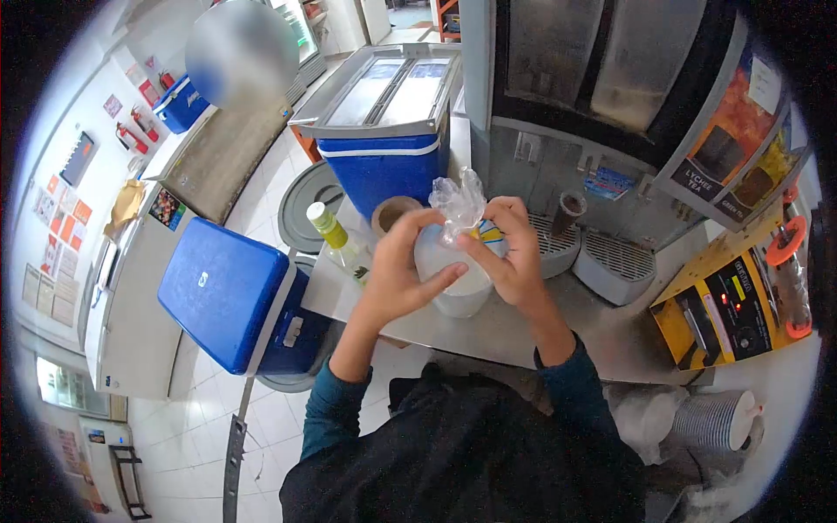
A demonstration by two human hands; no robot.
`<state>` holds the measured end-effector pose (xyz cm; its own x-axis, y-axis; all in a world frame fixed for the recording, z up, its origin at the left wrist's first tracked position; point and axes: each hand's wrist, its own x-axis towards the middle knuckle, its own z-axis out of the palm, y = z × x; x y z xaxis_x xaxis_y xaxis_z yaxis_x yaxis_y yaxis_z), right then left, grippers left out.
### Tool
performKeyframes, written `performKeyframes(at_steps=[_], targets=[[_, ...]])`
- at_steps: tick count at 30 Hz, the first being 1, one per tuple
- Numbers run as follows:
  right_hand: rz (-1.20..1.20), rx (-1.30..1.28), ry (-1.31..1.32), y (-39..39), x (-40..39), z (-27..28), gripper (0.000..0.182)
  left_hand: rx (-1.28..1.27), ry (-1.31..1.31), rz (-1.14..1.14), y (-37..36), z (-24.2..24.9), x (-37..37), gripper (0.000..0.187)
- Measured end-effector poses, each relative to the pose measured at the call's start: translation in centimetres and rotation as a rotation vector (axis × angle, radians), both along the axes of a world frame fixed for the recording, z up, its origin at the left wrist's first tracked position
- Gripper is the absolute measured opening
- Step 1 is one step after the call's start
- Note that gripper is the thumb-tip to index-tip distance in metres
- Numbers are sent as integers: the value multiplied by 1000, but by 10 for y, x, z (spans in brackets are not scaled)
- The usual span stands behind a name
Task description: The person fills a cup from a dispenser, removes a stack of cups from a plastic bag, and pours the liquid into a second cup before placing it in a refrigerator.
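Observation:
Between my hands is a clear plastic bag (459,205), its top bunched and crumpled. My right hand (513,261) is closed on it, thumb pressed to its lower part and index finger curled beside it. My left hand (401,270) has thumb and index finger spread wide, with the index fingertip at the bag's left edge; its other fingers are hidden. Directly below sits a whitish translucent tub (462,303) on the steel counter, partly covered by my hands. Near the right fingers shows a small yellow and blue patch (490,232).
A bottle with a yellow-green neck (330,228) and a brown round container (392,212) stand at the left. Blue coolers (222,283) are beyond. Right are a drink dispenser with drip trays (615,261), a dark-filled cup (568,209) and a yellow-black machine (728,309).

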<state>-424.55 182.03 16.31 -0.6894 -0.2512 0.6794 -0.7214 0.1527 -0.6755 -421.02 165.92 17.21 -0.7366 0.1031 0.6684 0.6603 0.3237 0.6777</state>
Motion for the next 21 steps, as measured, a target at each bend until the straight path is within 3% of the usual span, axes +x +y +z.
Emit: performKeyframes(at_steps=[5, 9, 10, 12, 13, 16, 17, 21], targets=[[126, 64, -154, 2, -3, 22, 28, -247, 33, 187, -2, 3, -1, 42], [295, 237, -338, 5, -16, 54, 33, -216, -93, 51, -8, 21, -10, 37], [342, 268, -402, 4, -20, 54, 35, -45, -259, -90, -10, 26, -11, 35], [194, 294, -80, 0, -24, 47, 31, 307, -587, -364, -14, 36, -15, 31], [121, 307, 80, -1, -25, 44, 29, 305, -637, -349, -12, 42, -18, 26], [406, 223, -445, 3, -27, 59, 36, 73, -711, -325, -18, 44, -34, 35], [457, 200, -413, 4, -33, 53, 36, 84, -635, -280, -14, 46, -33, 28], [556, -46, -695, 10, -33, 51, 31, -102, -503, -252, -17, 42, -49, 18]])
